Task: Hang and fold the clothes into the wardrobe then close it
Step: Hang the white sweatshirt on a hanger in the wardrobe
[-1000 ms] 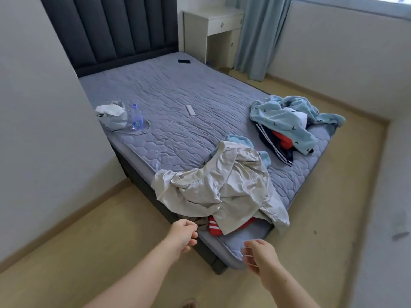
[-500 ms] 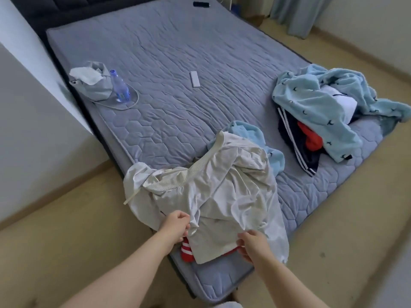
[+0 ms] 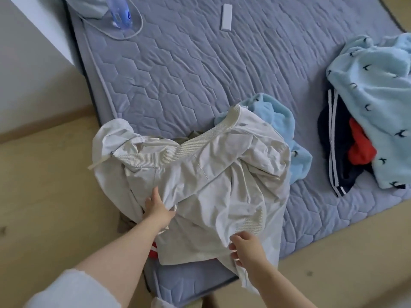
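Reaching forward from the lower edge, both bare forearms extend over the near corner of the mattress [image 3: 200, 74]. We note the left hand [image 3: 159, 211] on the left part of the white jacket [image 3: 211, 174]. Its thumb lies straight on top of the cloth and its fingers are tucked under a fold, so it grips the fabric there. The right hand [image 3: 245, 245] sits at the jacket's lower hem, fingers curled, pinching the edge of the cloth. A pale sleeve [image 3: 73, 290] covers the left upper arm.

We locate the jacket crumpled at the near corner of the mattress, with its left part hanging past the edge over the floor [image 3: 44, 196]. A red-and-white striped garment [image 3: 153, 250] shows under its lower left, and a small blue fleece [image 3: 278, 121] under its upper right.

Well apart to the right lies a second pile. A large blue fleece [image 3: 373, 85] with dark bird marks partly covers a dark garment [image 3: 338, 147] with white stripes and a red garment [image 3: 360, 147].

At the top edge a clear blue bottle [image 3: 121, 12] lies beside a grey bag [image 3: 89, 5]. We cannot tell the contents of either. A white remote [image 3: 226, 17] lies alone further right.

The mattress cover is grey-blue, quilted in hexagons. The floor is beige, and a pale wall [image 3: 22, 52] fills the upper left.
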A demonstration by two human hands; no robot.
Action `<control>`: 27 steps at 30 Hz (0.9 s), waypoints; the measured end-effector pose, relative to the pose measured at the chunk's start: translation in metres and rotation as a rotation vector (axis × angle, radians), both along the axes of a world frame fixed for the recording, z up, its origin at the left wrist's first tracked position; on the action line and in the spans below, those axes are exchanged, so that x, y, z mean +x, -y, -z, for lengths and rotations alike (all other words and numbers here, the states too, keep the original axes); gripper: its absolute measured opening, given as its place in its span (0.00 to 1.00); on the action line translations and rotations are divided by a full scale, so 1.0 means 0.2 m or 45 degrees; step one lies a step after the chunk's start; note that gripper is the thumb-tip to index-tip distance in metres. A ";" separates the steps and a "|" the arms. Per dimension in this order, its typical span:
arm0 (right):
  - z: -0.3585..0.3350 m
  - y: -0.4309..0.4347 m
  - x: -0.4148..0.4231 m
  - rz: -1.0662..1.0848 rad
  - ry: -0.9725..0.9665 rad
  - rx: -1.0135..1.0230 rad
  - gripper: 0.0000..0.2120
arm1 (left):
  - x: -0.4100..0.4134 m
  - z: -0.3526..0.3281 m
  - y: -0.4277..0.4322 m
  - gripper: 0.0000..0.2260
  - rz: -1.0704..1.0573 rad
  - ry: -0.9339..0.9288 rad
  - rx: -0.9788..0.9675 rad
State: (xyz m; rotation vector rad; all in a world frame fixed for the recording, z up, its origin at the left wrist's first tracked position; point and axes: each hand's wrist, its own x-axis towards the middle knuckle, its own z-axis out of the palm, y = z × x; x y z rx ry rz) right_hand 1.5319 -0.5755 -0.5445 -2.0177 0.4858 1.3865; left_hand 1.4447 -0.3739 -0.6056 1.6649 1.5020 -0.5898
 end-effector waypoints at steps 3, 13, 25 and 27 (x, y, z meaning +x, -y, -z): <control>0.04 0.00 -0.03 0.017 -0.013 -0.015 0.08 | -0.07 0.04 -0.06 0.25 0.272 -0.071 0.087; -0.14 -0.40 -0.07 0.266 -0.098 0.220 0.09 | -0.17 -0.43 -0.29 0.13 0.017 0.444 0.052; -0.83 -0.51 0.20 0.635 0.215 0.600 0.11 | -0.16 -1.28 -0.17 0.03 0.687 0.695 -0.499; -0.96 -0.48 0.26 0.588 0.289 0.704 0.14 | -0.10 -1.38 -0.15 0.05 0.507 0.748 -0.499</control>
